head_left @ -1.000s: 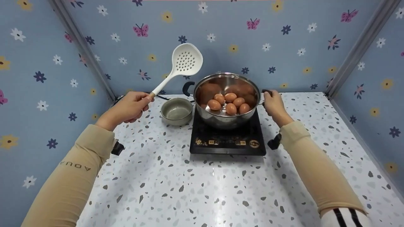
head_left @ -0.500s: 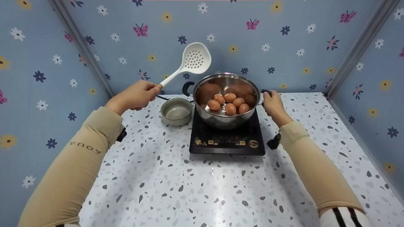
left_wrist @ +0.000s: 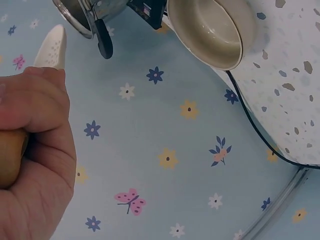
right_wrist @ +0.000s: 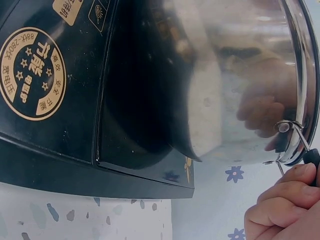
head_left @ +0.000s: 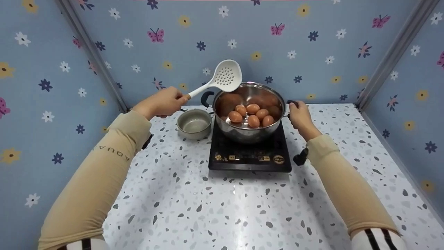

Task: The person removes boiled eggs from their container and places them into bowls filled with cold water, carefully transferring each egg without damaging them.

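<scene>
My left hand (head_left: 163, 101) grips the wooden end of a white slotted skimmer (head_left: 226, 75). The skimmer's holed head is raised, overlapping the pot's back left rim in the head view. With my right hand (head_left: 300, 116) I hold the black right handle (right_wrist: 311, 159) of a steel pot (head_left: 247, 134). Several brown eggs (head_left: 253, 109) lie on the bottom of the pot. In the left wrist view the fingers (left_wrist: 47, 107) curl round the wooden handle (left_wrist: 11, 157), and part of the skimmer head (left_wrist: 52, 47) shows beyond them.
The pot stands on a black induction cooker (head_left: 249, 163). Left of it sits a grey-green bowl (head_left: 194, 125) on the speckled table (head_left: 194, 208). A black cable (left_wrist: 245, 107) runs along the back edge. Flowered blue walls (head_left: 256, 21) close off the back and both sides.
My left hand has moved right and slightly up with the skimmer, whose head has shifted right and lately dropped toward the pot rim. The right hand, pot and eggs stay put.
</scene>
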Demonstrator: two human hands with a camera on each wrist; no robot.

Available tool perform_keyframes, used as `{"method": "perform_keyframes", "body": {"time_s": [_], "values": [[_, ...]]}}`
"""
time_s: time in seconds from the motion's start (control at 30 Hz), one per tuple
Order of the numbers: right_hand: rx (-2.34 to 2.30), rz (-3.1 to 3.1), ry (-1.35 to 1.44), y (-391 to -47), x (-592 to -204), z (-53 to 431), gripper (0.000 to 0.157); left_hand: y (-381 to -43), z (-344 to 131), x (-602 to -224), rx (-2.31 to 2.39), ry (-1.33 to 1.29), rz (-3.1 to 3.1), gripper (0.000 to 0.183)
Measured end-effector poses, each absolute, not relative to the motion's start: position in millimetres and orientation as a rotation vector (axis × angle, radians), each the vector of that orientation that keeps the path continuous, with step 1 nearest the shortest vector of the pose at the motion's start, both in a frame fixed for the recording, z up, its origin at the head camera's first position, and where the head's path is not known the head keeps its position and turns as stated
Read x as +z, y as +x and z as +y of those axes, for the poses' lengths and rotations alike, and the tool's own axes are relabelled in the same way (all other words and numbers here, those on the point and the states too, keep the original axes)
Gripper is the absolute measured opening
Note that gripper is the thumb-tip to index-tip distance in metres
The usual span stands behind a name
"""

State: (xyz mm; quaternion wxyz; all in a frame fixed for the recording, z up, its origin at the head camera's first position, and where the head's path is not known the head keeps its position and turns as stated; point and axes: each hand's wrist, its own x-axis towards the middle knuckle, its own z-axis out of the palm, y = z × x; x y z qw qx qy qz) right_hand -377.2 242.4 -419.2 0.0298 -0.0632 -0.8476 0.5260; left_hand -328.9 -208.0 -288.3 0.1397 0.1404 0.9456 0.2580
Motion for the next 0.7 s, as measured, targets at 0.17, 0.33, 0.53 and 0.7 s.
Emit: {"method": "perform_keyframes", "body": {"time_s": [0.17,0.33,0.53,0.7], "values": [[1.619,-2.623,-0.196,-377.2,-419.5,242.7,0.05,-333.0,-200.9,-288.2,0.664,0.38,2.746,0.045],[1.611,-2.636,-0.176,-377.0,-420.2,243.6,0.052,-334.5,-193.8,-285.8,0.579,0.374,2.764,0.044],[1.615,-2.628,-0.185,-377.3,-420.4,243.4,0.051,-335.9,-183.1,-280.3,0.538,0.398,2.767,0.04],[1.626,-2.614,-0.196,-377.2,-420.2,243.1,0.049,-339.2,-173.8,-279.1,0.532,0.428,2.771,0.041]]}}
